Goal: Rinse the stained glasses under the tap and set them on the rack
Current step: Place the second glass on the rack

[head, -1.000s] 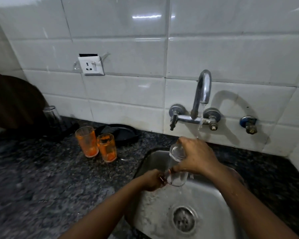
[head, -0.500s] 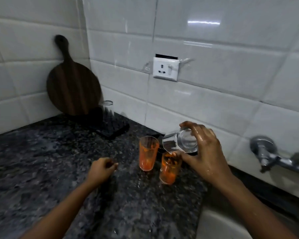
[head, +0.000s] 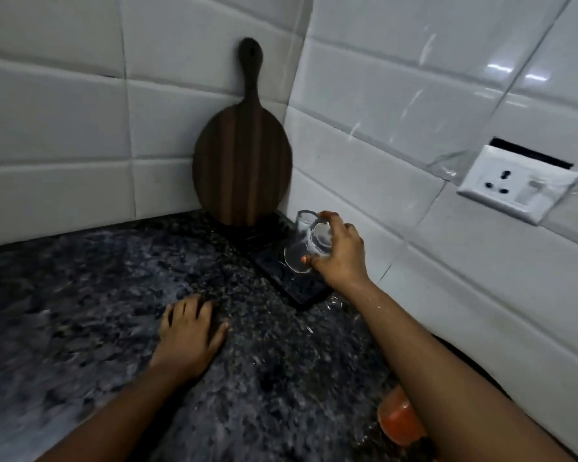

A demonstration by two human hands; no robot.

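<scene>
Carried left from the tap, away from the sink; now tilted clear glass [head: 306, 248] grasped in right hand [head: 339, 258] fingers above dark rack [head: 291, 281], far corner. Left hand [head: 189, 331] flat on counter [head: 80, 311], empty. Likely placing next; orange stained glass [head: 399, 420] unrinsed, near right.

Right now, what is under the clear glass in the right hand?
The dark tray on the counter lies below the tilted clear glass held by the right hand. Another glass stands behind it; its base is covered.

Dim, motion-blurred frame — glare on tiles, edges seemingly warped.
</scene>
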